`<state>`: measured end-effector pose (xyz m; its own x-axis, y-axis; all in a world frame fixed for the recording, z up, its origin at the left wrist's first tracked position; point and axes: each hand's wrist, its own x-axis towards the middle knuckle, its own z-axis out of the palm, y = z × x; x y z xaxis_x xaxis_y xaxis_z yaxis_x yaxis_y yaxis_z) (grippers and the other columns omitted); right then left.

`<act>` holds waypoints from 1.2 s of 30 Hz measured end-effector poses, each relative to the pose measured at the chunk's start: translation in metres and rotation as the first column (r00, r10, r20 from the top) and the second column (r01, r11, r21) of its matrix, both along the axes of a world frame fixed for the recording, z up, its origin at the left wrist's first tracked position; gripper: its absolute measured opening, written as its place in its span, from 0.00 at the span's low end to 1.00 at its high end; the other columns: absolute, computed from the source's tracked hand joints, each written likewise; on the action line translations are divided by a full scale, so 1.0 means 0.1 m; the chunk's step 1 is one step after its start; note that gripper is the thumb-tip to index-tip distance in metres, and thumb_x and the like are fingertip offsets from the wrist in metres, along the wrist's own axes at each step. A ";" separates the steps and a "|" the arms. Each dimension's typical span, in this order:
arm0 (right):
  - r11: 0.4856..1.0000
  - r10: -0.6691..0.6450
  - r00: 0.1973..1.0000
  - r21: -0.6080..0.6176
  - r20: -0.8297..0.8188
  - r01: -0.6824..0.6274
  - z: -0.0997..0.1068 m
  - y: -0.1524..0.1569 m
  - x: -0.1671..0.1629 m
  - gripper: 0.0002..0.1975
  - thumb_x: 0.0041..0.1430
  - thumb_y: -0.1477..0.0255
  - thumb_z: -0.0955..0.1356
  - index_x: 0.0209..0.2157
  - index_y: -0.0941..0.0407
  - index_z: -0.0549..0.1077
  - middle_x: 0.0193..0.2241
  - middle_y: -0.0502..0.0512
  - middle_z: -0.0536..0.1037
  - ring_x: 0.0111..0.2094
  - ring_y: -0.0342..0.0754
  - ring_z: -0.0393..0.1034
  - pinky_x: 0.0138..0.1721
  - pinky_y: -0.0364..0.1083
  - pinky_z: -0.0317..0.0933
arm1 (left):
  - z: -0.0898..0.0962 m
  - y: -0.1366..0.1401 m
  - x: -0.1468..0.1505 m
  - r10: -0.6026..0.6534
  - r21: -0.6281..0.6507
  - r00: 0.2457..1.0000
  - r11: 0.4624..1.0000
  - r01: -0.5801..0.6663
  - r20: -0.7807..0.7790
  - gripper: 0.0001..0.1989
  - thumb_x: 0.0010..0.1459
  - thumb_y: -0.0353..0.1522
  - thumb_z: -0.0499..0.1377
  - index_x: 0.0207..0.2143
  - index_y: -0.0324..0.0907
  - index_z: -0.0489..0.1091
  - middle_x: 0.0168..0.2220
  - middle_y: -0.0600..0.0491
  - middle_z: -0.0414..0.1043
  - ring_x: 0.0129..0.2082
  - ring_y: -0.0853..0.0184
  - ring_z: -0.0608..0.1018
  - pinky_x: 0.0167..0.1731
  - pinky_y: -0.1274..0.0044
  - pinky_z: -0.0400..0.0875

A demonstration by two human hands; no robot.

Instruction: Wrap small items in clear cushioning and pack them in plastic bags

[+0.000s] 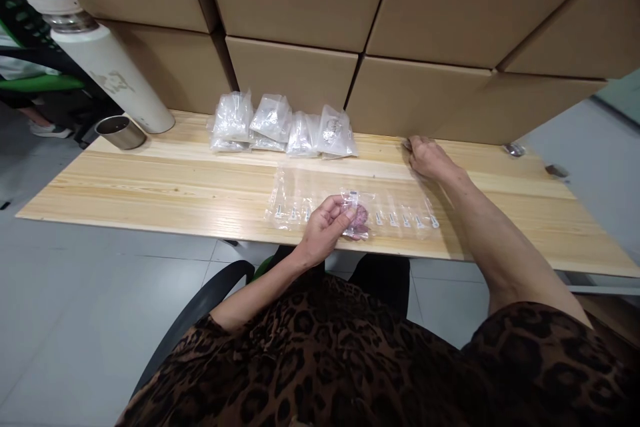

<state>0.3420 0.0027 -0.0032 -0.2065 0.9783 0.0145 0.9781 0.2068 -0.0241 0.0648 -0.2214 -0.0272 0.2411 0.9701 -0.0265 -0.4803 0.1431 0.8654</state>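
Note:
My left hand (325, 227) is closed on a small clear plastic bag (358, 215), thumb on top, above the front part of the table. Something pink and roundish shows in or under that bag. On both sides of it a row of clear plastic bags (405, 203) lies flat, each with a small grey screw-like piece (393, 219) near its front end. Farther back, my right hand (425, 155) is at the tabletop beside the cardboard boxes, fingers bent together. A small greyish object (407, 144) shows at its fingertips; its kind is not clear.
Several filled plastic bags (273, 121) stand against the stacked cardboard boxes (290, 73) along the back. At the left are a white bottle (113, 70) and a metal cup (120, 132). A small shiny packet (514, 149) lies back right on the wooden table (150, 180).

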 end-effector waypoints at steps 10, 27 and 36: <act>0.990 0.080 0.436 0.121 -0.896 0.068 0.32 -0.78 -0.17 0.24 0.59 0.50 0.75 0.49 0.47 0.71 0.42 0.57 0.83 0.36 0.52 0.77 0.36 0.53 0.72 | -0.06 0.04 0.06 0.124 -0.007 0.992 0.992 -0.124 0.034 0.32 0.60 0.52 0.70 0.55 0.44 0.65 0.47 0.48 0.82 0.41 0.62 0.87 0.43 0.67 0.84; 0.962 0.058 0.339 -0.038 -0.939 -0.270 -0.11 -2.17 -1.21 0.23 0.66 0.49 0.75 0.57 0.42 0.77 0.24 0.46 0.74 0.24 0.49 0.70 0.29 0.53 0.72 | -0.03 -0.20 -0.01 0.345 0.233 0.925 0.924 -0.304 -0.161 0.32 0.66 0.55 0.64 0.58 0.43 0.66 0.60 0.42 0.76 0.62 0.58 0.78 0.65 0.67 0.70; 0.881 -0.116 0.005 -0.105 -0.993 -0.462 -0.09 -2.24 -1.25 0.22 0.62 0.54 0.78 0.55 0.44 0.79 0.59 0.55 0.81 0.58 0.57 0.78 0.59 0.58 0.77 | 0.12 -0.37 -0.12 0.226 0.162 0.937 0.969 -0.188 -0.267 0.34 0.68 0.56 0.62 0.66 0.45 0.68 0.68 0.42 0.70 0.64 0.53 0.77 0.61 0.66 0.76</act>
<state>0.2170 -0.2217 -0.0121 -0.4404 0.8920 0.1016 -0.1118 0.0578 -0.9920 0.0525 -0.2582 -0.0149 0.0359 0.9970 0.0679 -0.2216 -0.0583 0.9734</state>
